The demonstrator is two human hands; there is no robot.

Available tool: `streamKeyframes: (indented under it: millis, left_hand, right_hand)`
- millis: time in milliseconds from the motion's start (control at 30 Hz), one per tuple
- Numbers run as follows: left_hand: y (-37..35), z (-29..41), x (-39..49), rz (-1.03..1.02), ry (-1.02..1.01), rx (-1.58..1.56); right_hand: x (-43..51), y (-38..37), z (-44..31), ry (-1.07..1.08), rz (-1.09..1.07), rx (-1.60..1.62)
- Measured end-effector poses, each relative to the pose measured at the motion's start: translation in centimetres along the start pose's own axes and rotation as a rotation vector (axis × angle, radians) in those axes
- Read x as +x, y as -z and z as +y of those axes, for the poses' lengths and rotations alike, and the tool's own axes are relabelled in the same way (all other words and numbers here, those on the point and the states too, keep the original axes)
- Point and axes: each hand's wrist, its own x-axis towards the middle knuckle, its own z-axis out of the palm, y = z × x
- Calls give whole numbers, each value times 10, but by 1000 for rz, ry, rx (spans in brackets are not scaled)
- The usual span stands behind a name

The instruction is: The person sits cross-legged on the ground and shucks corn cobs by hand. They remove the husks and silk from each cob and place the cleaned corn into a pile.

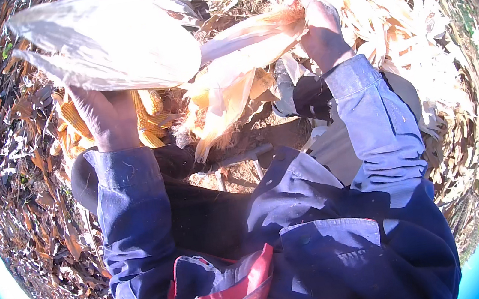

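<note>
My left hand (105, 115) is raised at the left, its fingers hidden behind a broad, pale sheet of corn husk (116, 43) that it appears to grip. At the upper right, my right hand (322, 29) is closed around the silky end of pale corn husks (256, 38). These husks stretch leftward towards the broad sheet; whether a cob is inside cannot be told. More loose husk with reddish silk (223, 97) hangs between my hands. Bare yellow corn cobs (151, 120) lie beside and beyond my left wrist.
A large heap of pale, stripped husks (407, 41) spreads at the right and top. Dry leaves and stalks (30, 177) cover the ground at the left. A metal frame piece (245, 155) shows between my legs, above bare soil.
</note>
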Motion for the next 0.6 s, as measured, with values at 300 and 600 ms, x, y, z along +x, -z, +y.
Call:
streamKeyframes:
  millis: [300, 600]
  left_hand:
    - [42, 7, 36, 56, 100, 73]
    - [41, 7, 42, 234, 84, 48]
  right_hand:
    - [-1, 2, -27, 149, -28, -180]
    - [28, 84, -104, 864, 446, -346]
